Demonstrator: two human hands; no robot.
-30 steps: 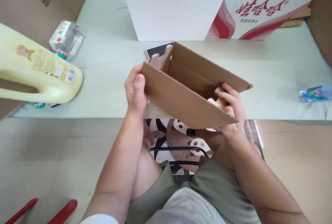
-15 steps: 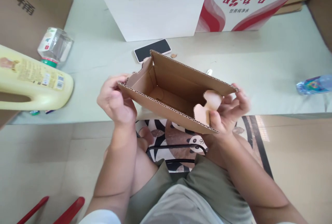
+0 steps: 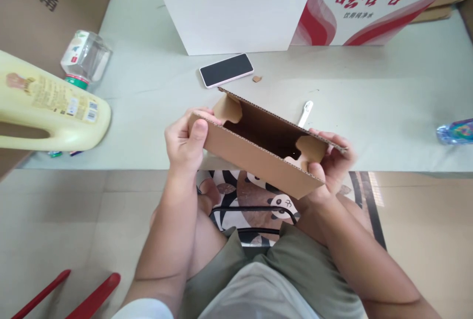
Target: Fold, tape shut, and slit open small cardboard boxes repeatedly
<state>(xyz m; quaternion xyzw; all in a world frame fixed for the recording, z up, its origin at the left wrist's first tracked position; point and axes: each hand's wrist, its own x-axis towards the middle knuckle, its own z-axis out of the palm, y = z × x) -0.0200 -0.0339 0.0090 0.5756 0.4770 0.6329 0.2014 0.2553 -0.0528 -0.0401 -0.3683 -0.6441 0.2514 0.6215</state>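
One left hand (image 3: pixel 185 139) and one right hand (image 3: pixel 334 161), each curled around an end of one open cardboard box (image 3: pixel 254 156), tilted over the near edge of the surface (image 3: pixel 148 126), one phone (image 3: pixel 226 70), one scrap (image 3: pixel 257 79), one white tool (image 3: pixel 306 113) beyond, one yellow jug (image 3: pixel 62 107) leftward.

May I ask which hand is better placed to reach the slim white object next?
Probably the right hand: it holds the cardboard box nearer the slim white object, while the left hand holds the farther end.

There are two hands (image 3: pixel 185 139) (image 3: pixel 332 163), one small open carton (image 3: pixel 254 159), one phone (image 3: pixel 226 70) and one yellow jug (image 3: pixel 62 112).
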